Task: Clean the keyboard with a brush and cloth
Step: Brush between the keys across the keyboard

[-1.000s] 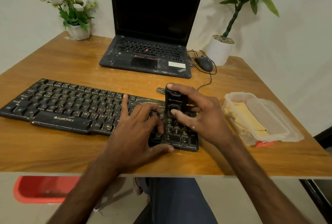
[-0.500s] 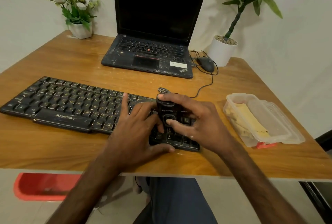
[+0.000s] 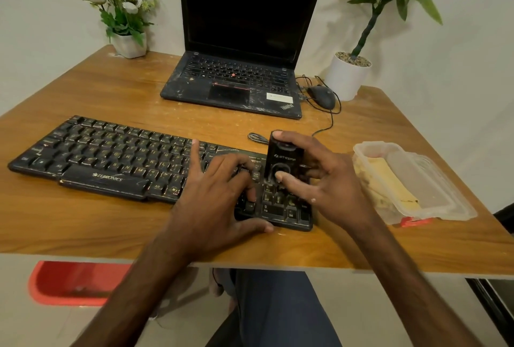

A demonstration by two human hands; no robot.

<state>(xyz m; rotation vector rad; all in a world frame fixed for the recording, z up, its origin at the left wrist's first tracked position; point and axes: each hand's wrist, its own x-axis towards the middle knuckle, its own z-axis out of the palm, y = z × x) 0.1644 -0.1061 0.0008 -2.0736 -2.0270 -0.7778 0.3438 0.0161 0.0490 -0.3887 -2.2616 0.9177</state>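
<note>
A dusty black keyboard [image 3: 111,157] lies across the wooden table [image 3: 111,235]. My right hand [image 3: 322,179] grips a black block-shaped brush [image 3: 282,160] and holds it upright on the keyboard's right end, over the number pad; its bristles are hidden. My left hand [image 3: 217,196] rests flat on the keys just left of the brush, fingers spread, thumb along the front edge. A yellow cloth [image 3: 389,185] lies in a clear plastic tub [image 3: 445,207] at the right.
An open black laptop [image 3: 242,40] stands behind the keyboard, with a wired mouse [image 3: 322,96] beside it. A flower pot [image 3: 128,43] sits far left, a potted plant [image 3: 347,76] far right. A red bin [image 3: 69,282] is below the table.
My right hand moved the brush towards me over the number pad, then back away to the keyboard's far edge. My left hand stayed pressed on the keys.
</note>
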